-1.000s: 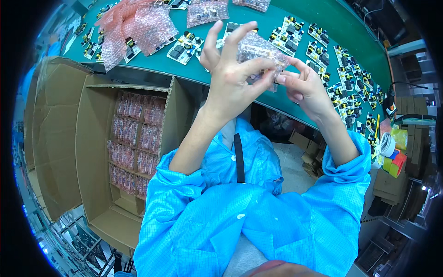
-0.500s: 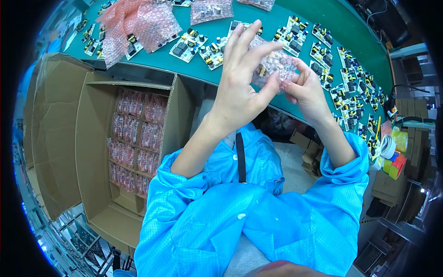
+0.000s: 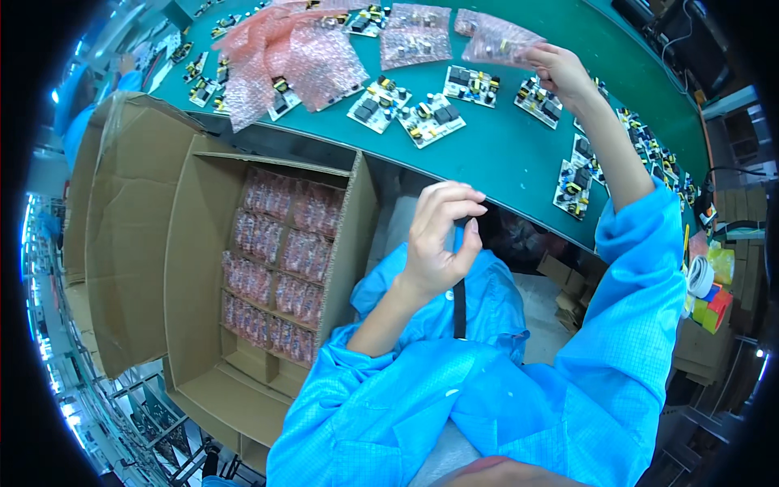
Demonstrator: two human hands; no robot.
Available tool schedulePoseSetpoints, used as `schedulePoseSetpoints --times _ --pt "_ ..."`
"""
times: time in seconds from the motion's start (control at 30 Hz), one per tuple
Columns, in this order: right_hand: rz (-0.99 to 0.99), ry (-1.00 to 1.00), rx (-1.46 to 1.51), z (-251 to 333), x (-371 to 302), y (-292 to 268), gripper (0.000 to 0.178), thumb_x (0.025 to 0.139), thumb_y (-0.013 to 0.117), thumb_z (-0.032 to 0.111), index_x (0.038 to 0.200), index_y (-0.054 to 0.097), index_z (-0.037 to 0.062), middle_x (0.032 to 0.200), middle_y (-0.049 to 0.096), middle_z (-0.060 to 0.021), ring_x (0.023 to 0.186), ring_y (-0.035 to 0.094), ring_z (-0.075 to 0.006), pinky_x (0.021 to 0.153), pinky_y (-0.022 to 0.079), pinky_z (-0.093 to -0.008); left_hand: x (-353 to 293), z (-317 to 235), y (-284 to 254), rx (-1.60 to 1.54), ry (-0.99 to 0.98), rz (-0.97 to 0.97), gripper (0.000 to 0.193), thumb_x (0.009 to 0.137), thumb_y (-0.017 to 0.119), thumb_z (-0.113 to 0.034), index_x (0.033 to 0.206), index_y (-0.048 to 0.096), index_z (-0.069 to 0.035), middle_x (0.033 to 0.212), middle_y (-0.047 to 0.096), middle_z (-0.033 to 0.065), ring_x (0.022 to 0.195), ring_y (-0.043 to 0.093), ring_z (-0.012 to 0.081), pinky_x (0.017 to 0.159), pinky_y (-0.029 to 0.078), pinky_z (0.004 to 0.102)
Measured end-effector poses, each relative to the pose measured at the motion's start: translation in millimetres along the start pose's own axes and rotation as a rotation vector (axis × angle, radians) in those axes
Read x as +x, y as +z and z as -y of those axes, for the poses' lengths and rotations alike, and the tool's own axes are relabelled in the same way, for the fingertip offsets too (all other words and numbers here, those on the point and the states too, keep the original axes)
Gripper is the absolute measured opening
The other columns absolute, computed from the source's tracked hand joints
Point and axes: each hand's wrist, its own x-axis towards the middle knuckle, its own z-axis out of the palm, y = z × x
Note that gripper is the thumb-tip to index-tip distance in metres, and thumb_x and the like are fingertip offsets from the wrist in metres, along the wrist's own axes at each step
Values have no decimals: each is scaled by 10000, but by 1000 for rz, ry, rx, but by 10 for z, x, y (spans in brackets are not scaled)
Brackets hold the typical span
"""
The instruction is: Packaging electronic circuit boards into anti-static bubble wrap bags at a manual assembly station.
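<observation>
So here's our bench situation. Our right hand [image 3: 561, 75] is up at the upper right of the frame, arm stretched out, thumb and fingers pinching the right-hand corner of a pinkish bubble-wrapped packet [image 3: 501, 40]. That packet sits near the top of the frame, right of centre, over the green counter [image 3: 499, 158], and it partly covers a smaller wrapped piece [image 3: 466, 22] on its left. Can't tell from this angle whether it's fully resting on the counter.

Our left hand [image 3: 442, 237] is around mid-frame, just off the counter's near edge, with nothing in it: fingers loosely curled, a gap between them and the thumb.

Just left of our packet, a couple more wrapped packets [image 3: 415, 46] lie at top centre, and the loose pink bubble wrap [image 3: 324, 63] is piled at the upper left. Bare circuit boards [image 3: 432, 119] are spread below all that, with a bunch more down the right side.

Lower left we've got a tall open cardboard box [image 3: 191, 268] with stacked wrapped bundles [image 3: 258, 235] in two columns inside. Some colourful tape rolls [image 3: 716, 312] are at the far right edge.
</observation>
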Motion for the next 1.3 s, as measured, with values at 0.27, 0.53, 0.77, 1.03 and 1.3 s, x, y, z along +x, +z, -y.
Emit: schedulePoseSetpoints --times 0.27,0.53,0.77,1.03,1.3 --pt "-7 -18 -408 -253 641 111 255 910 716 176 1118 717 28 760 692 -37 538 601 -104 561 493 -265 103 99 -497 195 -81 -130 172 865 612 35 1026 624 -22 1159 650 140 1120 605 273 991 475 388" --pt "-38 -714 -1000 184 -74 478 251 882 701 187 1072 674 26 917 742 -135 870 723 -317 789 568 -415 724 596 -753 336 -422 -429 455 874 654 -83 1295 496 -13 1382 474 234 1331 426 350 1122 333 456" --pt "184 -786 -1211 -93 -321 734 525 785 809 188 1208 565 -4 1195 641 -195 1156 608 -375 987 507 -460 1112 1097 -819 -342 -521 -782 410 917 602 -16 1308 490 34 1245 530 109 1079 561 180 951 454 293" --pt "245 -665 -1241 -91 -105 679 561 703 822 183 1164 570 -15 1196 629 -233 1144 626 -394 961 529 -477 1145 1400 -768 -143 -666 -637 351 950 632 -57 1261 626 103 1213 674 128 1109 620 165 987 462 279" --pt "386 -620 -1165 296 -787 474 617 702 790 181 1253 567 18 1201 547 -184 1033 651 -388 880 558 -461 983 1688 -966 120 -531 -763 519 845 702 -85 1276 575 174 1162 665 211 1014 643 222 919 513 348"
